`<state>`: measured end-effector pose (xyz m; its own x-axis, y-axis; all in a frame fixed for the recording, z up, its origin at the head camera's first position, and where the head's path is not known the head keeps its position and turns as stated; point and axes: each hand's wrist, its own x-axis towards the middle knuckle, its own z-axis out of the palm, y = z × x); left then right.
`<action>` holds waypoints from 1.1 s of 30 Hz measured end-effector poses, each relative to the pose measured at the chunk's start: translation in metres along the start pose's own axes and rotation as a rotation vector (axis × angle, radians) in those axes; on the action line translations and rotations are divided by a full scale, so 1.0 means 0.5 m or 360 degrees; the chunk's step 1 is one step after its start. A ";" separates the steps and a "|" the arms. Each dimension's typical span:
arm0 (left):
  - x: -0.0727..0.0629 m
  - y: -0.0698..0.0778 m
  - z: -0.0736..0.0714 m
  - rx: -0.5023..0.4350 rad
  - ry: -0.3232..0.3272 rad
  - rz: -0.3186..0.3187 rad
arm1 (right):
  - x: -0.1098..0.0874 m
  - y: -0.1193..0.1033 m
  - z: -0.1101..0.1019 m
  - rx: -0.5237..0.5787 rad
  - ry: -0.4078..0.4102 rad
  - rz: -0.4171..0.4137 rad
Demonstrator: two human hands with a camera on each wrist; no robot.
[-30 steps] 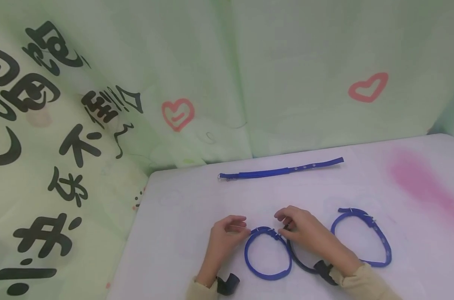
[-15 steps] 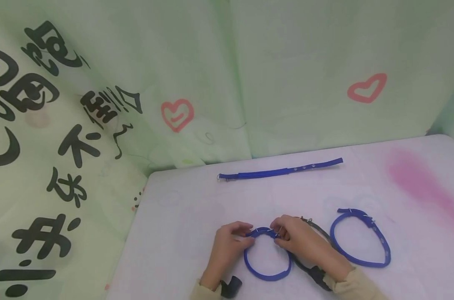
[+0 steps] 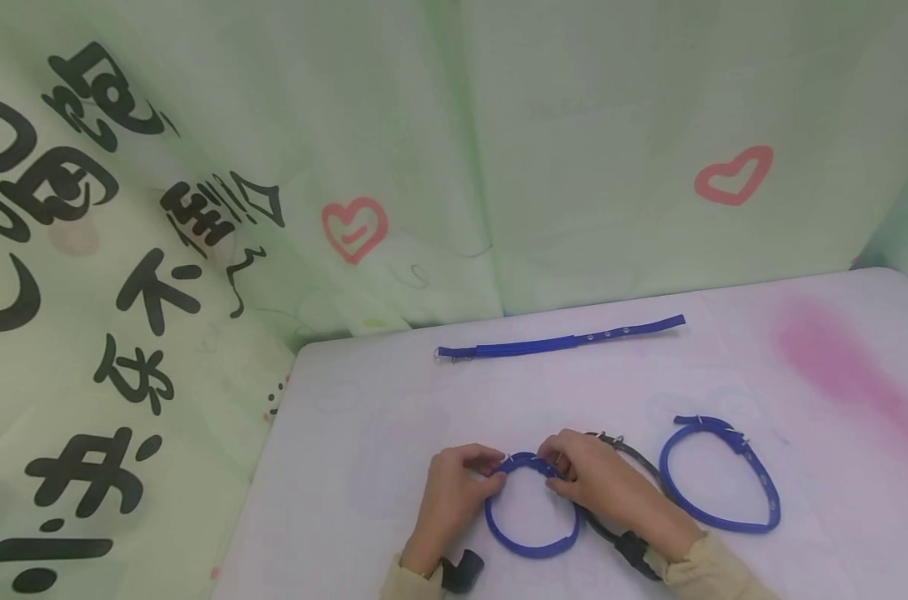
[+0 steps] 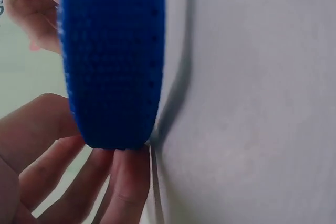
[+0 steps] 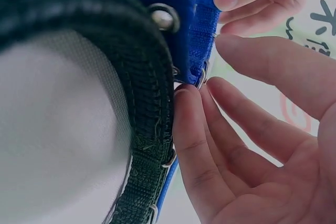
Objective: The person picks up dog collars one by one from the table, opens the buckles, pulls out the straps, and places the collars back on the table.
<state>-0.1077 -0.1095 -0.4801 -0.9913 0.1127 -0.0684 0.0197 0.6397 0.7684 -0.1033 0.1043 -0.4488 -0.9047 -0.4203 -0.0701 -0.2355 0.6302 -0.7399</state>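
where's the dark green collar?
In the head view, the dark green collar lies on the table, partly hidden by the right hand, between the held blue collar and the right-hand blue loop.

A pale green cloth (image 3: 589,100) hangs like a curtain behind the surface (image 3: 333,467), with soft up-and-down folds. Big black writing (image 3: 154,312) runs down its left side, with a thin wavy line (image 3: 238,283) close by. Two hearts are drawn on it: a pinky-red one (image 3: 354,233) nearer the middle, with a little mark inside, and a plain one (image 3: 740,200) farther right. At the far right, the cloth looks more blue-green. The surface is whitish with a light purple look, and its back corners are round. A fuzzy pink patch (image 3: 821,342) colors its right side. The light is soft and a bit dim.
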 end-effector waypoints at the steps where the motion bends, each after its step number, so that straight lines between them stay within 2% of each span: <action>1: 0.000 0.000 0.000 0.0003 0.0010 -0.0003 | -0.001 -0.001 0.000 -0.0003 0.0004 -0.0005; 7: -0.003 0.006 -0.010 -0.0012 0.0074 -0.0015 | -0.004 -0.014 -0.005 0.0011 0.0047 0.0062; 12: -0.006 0.016 -0.020 -0.0067 0.0124 0.0017 | -0.005 -0.024 -0.014 -0.0004 0.0076 0.0140; 21: -0.011 0.032 -0.024 -0.0155 0.0128 -0.0029 | -0.012 -0.029 -0.026 0.0089 0.0098 0.0118; 26: -0.016 0.042 -0.026 -0.0196 0.0144 -0.0004 | -0.020 -0.033 -0.040 0.0102 0.0126 0.0121; 33: -0.022 0.064 -0.037 -0.0272 0.0102 0.0026 | -0.036 -0.031 -0.064 0.0203 0.0212 -0.0013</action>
<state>-0.0984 -0.1045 -0.4428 -0.9974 0.0698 -0.0186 0.0187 0.4990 0.8664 -0.0948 0.1231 -0.4146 -0.9439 -0.3296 0.0190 -0.2035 0.5355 -0.8196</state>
